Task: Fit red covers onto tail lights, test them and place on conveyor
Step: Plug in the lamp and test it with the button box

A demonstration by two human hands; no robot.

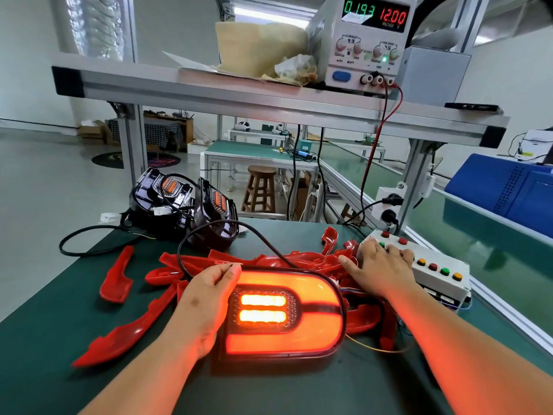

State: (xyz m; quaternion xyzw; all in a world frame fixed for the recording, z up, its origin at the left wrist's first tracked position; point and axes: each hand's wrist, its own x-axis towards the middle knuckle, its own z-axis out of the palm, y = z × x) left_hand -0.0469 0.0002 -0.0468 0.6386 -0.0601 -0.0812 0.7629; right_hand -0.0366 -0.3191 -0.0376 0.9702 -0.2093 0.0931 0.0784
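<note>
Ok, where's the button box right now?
Head view: the button box sits at the table's right edge, beside the conveyor, with the right hand on it.

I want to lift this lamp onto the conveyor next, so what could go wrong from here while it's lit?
The tail light is lit and its black cable loops over the loose red covers; lifting it now could drag covers off the table. Thin wires trail toward your right arm and might snag. Your left hand grips only one edge, so the light could tip.
</note>
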